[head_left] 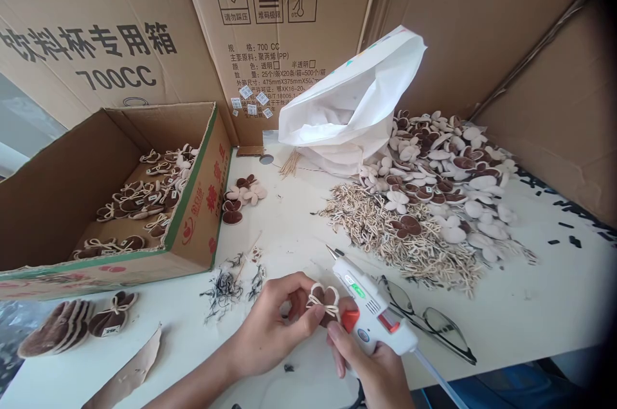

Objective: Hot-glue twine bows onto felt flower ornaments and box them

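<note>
Nearest the camera in the head view, at five o'clock, the right hand has its fingers wrapped around a white glue gun, its thumb reaching to the lower edge of a brown felt piece; whether that thumb presses or merely lies alongside, I cannot tell. Thumb and forefinger of the left hand are clamped on the piece from eight o'clock, so the left has the surer hold, while the piece lies between ten and eleven from the right hand. Its two rounded lobes point toward twelve and a pale cord bow crosses its front; fingers cover too much to fix its long axis. What counts, I judge, is the piece against the nozzle: the gun's long axis runs from half past four to half past ten, and the tip stands apart from the piece, at twelve o'clock, aimed past it. Around the piece, a heap of knotted cords spreads at two, spectacles lie between three and four, and an open carton stands at ten
</note>
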Motion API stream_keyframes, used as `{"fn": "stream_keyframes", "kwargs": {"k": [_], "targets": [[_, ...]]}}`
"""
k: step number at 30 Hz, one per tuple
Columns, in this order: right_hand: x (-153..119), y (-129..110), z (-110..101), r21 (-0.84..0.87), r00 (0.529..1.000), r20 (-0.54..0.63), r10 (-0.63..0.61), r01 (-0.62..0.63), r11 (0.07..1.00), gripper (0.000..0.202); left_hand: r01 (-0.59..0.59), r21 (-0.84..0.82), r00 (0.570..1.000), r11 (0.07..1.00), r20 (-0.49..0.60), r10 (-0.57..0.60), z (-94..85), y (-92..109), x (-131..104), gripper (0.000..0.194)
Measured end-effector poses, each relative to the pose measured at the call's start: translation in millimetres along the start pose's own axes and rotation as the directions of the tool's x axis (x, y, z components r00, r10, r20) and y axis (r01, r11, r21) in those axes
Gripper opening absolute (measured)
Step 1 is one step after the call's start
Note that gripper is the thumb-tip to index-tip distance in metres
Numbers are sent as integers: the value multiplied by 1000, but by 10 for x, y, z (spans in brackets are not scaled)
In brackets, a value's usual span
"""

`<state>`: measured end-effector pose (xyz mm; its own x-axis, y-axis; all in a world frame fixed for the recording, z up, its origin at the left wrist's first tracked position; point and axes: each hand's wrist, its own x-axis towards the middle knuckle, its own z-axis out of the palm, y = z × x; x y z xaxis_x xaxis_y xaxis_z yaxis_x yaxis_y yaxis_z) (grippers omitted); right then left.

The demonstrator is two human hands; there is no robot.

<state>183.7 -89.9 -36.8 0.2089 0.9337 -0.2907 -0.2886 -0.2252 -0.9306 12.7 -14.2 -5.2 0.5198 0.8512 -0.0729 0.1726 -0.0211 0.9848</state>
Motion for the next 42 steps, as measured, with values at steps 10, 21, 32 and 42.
{"fn": "stream_keyframes", "kwargs": {"k": [10,21,32,42], "targets": [[10,-60,-28,-12,996,86,17,-16,1000,42,66,36,998,997,-14,-65,13,2,-28,18],[-22,-47,-29,-44,998,52,33,-31,999,41,14,10,1000,1000,-8,-14,8,13,-25,19],[6,-46,-40,-15,996,85,23,-22,1000,41,18,21,999,1000,-40,-17,0,-33,-24,11],[11,-29,-71,-49,993,110,35,-30,998,44,53,91,998,994,-26,-51,7,-40,-16,7]]}}
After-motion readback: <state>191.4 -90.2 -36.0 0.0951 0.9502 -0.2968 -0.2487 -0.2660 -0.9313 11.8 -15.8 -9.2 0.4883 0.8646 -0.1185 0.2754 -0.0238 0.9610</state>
